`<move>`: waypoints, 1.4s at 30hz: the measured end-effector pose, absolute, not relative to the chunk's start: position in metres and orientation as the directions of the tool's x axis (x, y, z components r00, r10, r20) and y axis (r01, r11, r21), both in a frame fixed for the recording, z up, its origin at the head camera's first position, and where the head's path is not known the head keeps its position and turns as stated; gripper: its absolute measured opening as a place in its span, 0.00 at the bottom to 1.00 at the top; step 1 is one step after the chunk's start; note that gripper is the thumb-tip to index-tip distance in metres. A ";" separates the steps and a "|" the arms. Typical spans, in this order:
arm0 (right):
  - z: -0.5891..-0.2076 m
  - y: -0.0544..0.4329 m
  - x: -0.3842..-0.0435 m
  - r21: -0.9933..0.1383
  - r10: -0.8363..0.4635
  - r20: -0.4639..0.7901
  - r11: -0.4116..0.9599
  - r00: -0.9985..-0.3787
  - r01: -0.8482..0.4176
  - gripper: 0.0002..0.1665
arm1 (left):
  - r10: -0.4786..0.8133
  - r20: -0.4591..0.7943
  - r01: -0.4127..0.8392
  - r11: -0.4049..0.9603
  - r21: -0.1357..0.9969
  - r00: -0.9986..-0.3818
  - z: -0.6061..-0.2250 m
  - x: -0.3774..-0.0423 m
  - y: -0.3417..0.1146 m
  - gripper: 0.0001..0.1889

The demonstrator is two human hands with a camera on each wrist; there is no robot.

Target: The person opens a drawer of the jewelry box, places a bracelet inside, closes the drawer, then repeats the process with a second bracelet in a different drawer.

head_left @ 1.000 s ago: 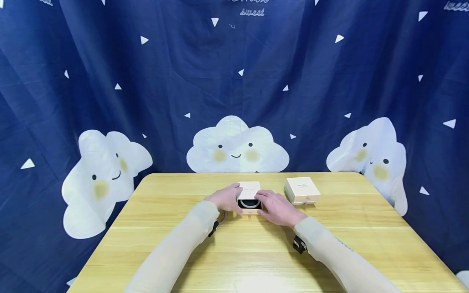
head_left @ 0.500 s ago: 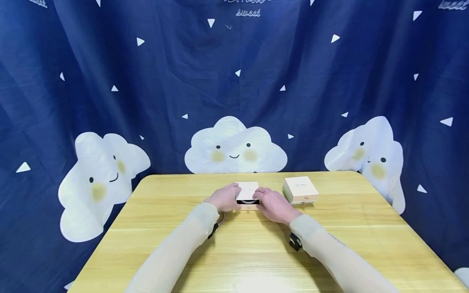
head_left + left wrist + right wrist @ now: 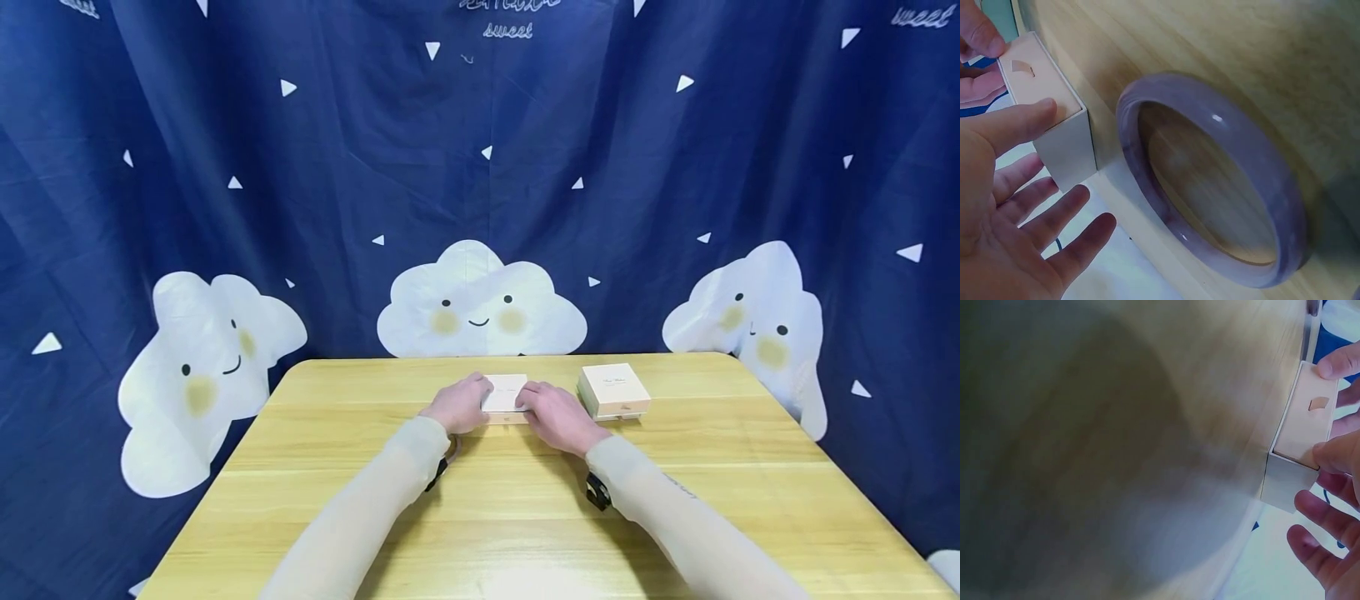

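Both hands hold a small white drawer-style gift box [image 3: 506, 393] with a peach drawer front [image 3: 1044, 84] bearing a ribbon tab [image 3: 1319, 403]. My left hand [image 3: 459, 406] is on its left side, thumb pressed on the drawer front, other fingers reaching along the side. At the right side, my right hand [image 3: 558, 417] has its thumb on the drawer front and fingers over the top edge. The drawer front sits flush in the sleeve, hiding the inside. A glossy mauve bangle [image 3: 1216, 117] lies on the table by the left wrist.
A second closed gift box [image 3: 615, 388] of the same kind stands to the right of the right hand. The wooden table [image 3: 480, 517] ends at a back edge just behind the boxes. Behind it hangs a dark blue curtain [image 3: 337, 208] with clouds.
The drawer, pulled out with a pale ring-shaped bangle showing inside, has slid back into its sleeve under the thumbs. The bangle is now hidden. The second box stays in place.
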State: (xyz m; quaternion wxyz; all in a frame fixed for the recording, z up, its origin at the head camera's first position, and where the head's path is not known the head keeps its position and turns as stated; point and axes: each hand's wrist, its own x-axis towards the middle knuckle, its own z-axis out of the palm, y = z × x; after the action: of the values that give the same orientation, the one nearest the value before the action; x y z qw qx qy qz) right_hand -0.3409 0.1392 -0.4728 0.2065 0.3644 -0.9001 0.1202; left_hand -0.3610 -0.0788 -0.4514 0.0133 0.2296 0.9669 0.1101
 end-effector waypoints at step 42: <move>-0.464 0.130 -0.365 -0.358 -0.487 0.077 0.801 -0.870 -0.480 0.47 | 0.486 -0.057 0.434 0.823 0.366 -0.872 -0.440 -0.377 -0.079 0.29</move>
State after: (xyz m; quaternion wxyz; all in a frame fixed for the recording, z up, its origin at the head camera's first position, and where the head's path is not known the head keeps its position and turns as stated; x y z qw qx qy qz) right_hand -0.3650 0.1300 -0.4644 -0.0093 0.2547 -0.9489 0.1864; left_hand -0.3774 -0.0794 -0.4405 0.0739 0.2416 0.9519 0.1733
